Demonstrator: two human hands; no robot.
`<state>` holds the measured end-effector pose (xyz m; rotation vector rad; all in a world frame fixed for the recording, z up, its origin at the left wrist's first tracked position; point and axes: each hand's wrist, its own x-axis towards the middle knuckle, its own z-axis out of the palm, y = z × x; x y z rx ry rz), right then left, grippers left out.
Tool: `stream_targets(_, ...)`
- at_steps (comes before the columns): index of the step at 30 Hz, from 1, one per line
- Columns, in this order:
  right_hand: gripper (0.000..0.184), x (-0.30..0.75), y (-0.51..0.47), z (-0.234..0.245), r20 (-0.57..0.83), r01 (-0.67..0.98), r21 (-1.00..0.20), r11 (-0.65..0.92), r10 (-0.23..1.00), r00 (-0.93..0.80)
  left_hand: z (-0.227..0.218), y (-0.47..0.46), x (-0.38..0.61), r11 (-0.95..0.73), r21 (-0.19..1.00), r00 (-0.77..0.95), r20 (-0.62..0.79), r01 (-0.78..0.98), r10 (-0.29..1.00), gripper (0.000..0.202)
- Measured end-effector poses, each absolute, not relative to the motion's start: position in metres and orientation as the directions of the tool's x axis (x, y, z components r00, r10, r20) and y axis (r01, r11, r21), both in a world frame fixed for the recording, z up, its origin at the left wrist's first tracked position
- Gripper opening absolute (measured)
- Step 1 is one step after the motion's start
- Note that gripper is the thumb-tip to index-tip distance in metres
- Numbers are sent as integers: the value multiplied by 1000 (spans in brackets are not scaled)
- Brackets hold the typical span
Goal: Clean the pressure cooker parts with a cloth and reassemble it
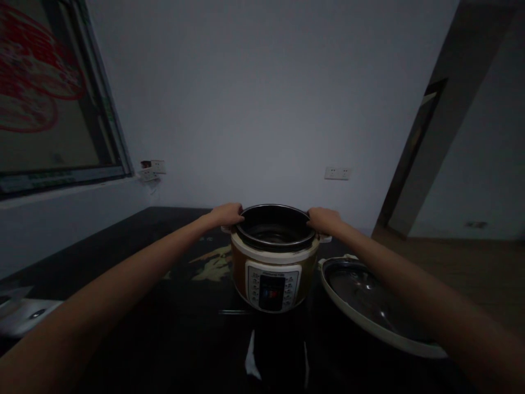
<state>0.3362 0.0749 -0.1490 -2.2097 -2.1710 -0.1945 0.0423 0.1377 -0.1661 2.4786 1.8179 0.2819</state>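
A pressure cooker (241, 272) with a gold-brown body and a lit control panel (271, 290) stands upright on the dark table. Its dark inner pot (273, 227) rises a little above the cooker's rim, tilted slightly. My left hand (228, 214) is closed on the pot's left edge, and my right hand (323, 220) grips the opposite edge. The fingertips are partly hidden at the rim. Right of the cooker, the round lid (361, 284) lies with its metal inner side up, partly covered by my right forearm.
The glossy black table (184, 339) has a pale floral pattern. At the left edge sits a whitish object (28, 317), cut off by the frame. Wall sockets (337, 173) are on the wall behind, and a window (53, 93) with red decorations is at upper left.
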Motion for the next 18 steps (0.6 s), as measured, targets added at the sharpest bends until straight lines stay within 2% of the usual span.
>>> stream_targets(6, 41, 350, 48, -144, 338, 995, -67, 68, 940, -41, -189, 146, 18, -316, 334, 234, 264, 888, 936, 35)
stream_targets(9, 34, 370, 24, -147, 520, 939, -251, 233, 851, -72, -204, 149, 11, -358, 452, 247, 286, 817, 926, 37)
stream_targets(11, 30, 387, 7, -157, 617, 842, -416, 343, 787, -16, -213, 149, 8, -385, 530, 254, 304, 756, 918, 40)
stream_targets(12, 30, 395, 0, -165, 617, 793, -487, 366, 787, 16, -217, 148, 8, -394, 564, 250, 317, 726, 915, 43)
stream_targets(14, 33, 406, -12, -186, 522, 738, -583, 341, 853, 18, -224, 148, 8, -400, 618, 228, 341, 677, 912, 49)
stream_targets(17, 31, 405, -22, -221, 344, 732, -618, 287, 936, -77, -230, 151, 9, -387, 663, 183, 357, 641, 916, 55)
stream_targets(18, 36, 400, -23, -232, 303, 730, -622, 283, 947, -108, -231, 152, 10, -381, 670, 167, 362, 638, 917, 55)
